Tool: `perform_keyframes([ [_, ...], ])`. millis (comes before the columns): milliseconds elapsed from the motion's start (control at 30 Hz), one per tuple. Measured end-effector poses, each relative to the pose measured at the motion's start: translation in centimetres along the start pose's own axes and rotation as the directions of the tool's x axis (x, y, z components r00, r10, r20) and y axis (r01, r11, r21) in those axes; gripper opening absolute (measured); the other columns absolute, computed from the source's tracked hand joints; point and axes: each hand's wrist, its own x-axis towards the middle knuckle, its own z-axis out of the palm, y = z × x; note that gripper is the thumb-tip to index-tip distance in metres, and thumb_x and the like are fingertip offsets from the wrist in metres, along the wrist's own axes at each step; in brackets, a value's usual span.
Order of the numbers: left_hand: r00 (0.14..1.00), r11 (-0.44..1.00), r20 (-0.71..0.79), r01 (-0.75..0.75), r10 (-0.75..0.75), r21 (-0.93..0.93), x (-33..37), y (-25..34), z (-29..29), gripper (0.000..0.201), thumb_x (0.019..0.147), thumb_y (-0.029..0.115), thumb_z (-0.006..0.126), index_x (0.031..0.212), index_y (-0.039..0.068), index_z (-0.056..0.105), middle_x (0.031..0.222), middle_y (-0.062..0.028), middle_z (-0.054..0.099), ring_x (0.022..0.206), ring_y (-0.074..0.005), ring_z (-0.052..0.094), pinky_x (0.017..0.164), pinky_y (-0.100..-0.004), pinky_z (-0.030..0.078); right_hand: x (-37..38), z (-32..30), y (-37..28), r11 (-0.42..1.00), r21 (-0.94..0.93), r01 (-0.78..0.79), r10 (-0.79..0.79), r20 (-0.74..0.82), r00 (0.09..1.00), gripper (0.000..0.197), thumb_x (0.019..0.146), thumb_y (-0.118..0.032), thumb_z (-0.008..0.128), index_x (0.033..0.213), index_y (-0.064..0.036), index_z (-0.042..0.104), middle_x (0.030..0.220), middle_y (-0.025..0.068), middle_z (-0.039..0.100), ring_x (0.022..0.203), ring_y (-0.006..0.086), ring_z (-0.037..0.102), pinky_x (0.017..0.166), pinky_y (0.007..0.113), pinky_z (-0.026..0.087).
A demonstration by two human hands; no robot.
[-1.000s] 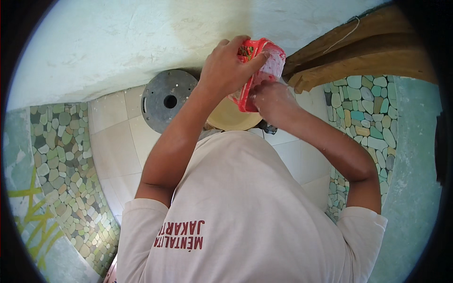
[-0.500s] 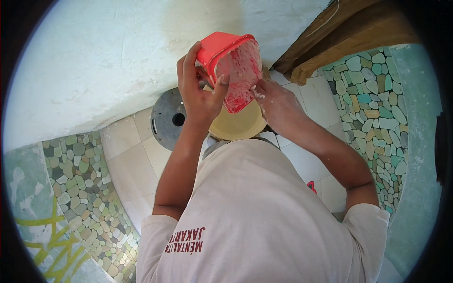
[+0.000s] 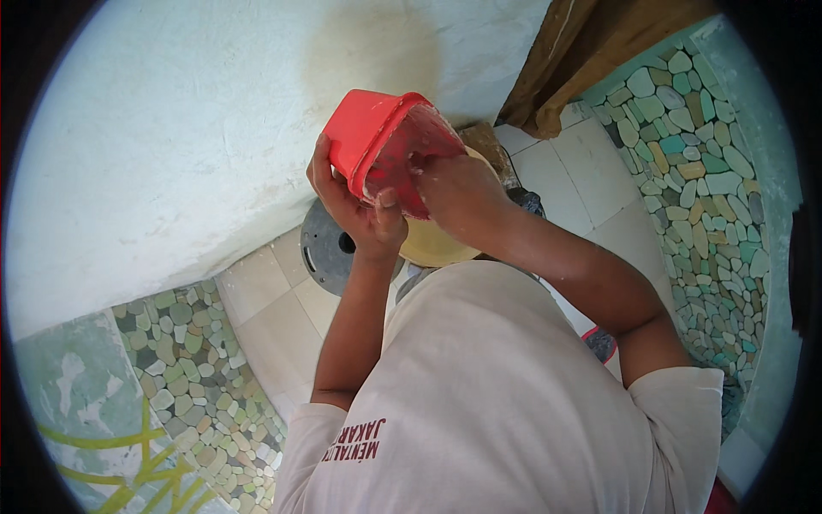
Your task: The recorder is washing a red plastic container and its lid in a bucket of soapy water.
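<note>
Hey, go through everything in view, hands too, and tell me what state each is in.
Red plastic tub: tilted, pale residue smeared inside.
Left hand: gripping the tub's outside, thumb near its rim.
Right hand: inside the tub, fingertips hidden.
Yellow basin: partly hidden, contents unclear.
Grey disc with centre hole: partly hidden.
Brown cloth: hanging in folds.
Black plastic: crumpled.

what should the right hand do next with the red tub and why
I'd probably draw the right hand along the inside of the red tub toward its mouth: pale residue clings there, the fingers are already inside, the left hand holds the tub tilted, and the yellow basin shows below it.
</note>
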Motion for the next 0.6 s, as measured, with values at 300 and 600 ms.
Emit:
perform_keyframes([
  [300,0.996,0.991,0.001,0.084,-0.084,-0.1,0.1,0.4,-0.1,0.085,0.086,0.055,0.059,0.141,-0.001,0.027,0.13,-0.0152,0.041,0.118,-0.0245,0.046,0.098,-0.0368,0.04,0.7,0.9,0.0,0.987,0.064,0.15,-0.149,-0.02,0.989,0.012,0.076,-0.01,0.059,0.077,-0.0052,0.07,0.075,0.0146,0.067,0.074,0.03,0.067,0.064,0.042,0.054],
  [600,0.969,0.956,0.086,0.243,-0.232,-0.162,2.1,0.3,-0.9,0.054,0.097,0.034,0.047,0.137,-0.001,0.033,0.127,-0.0144,0.049,0.114,-0.022,0.051,0.096,-0.0344,0.042,2.5,-1.7,-0.6,0.989,-0.084,0.125,-0.11,0.168,0.98,0.011,0.073,-0.011,0.064,0.08,-0.0032,0.069,0.074,0.0132,0.067,0.07,0.028,0.068,0.06,0.039,0.055],
])
